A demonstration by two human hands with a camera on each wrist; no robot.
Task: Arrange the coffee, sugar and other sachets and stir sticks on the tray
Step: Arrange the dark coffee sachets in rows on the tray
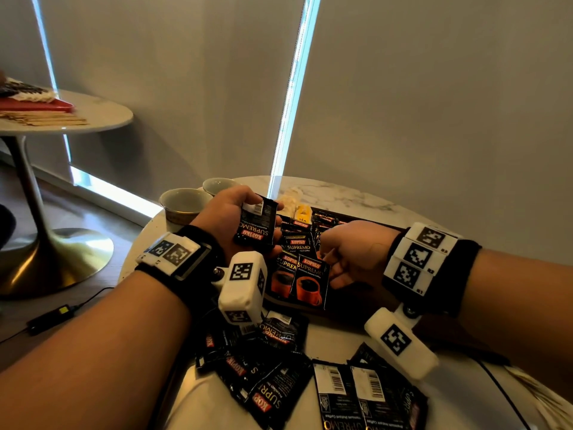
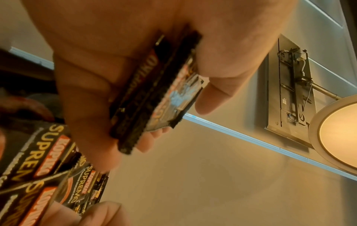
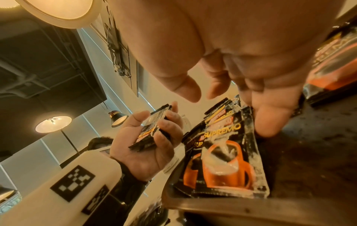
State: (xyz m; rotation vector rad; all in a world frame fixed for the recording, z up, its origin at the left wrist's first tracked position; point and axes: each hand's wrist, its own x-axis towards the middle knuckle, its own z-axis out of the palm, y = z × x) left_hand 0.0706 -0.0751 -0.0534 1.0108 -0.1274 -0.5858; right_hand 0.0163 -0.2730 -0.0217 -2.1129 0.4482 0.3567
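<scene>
A small stack of black coffee sachets sits in the left hand, fingers and thumb curled round it, raised above the tray's left edge. More coffee sachets lie overlapping along the left part of the dark tray, cups printed face up. The right hand is over them with fingers loosely bent, its fingertips touching the top sachet. Loose sachets are scattered at the surface's near edge. Two cups stand at its far left edge.

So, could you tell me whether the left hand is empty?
No, the left hand grips a small stack of coffee sachets.
</scene>
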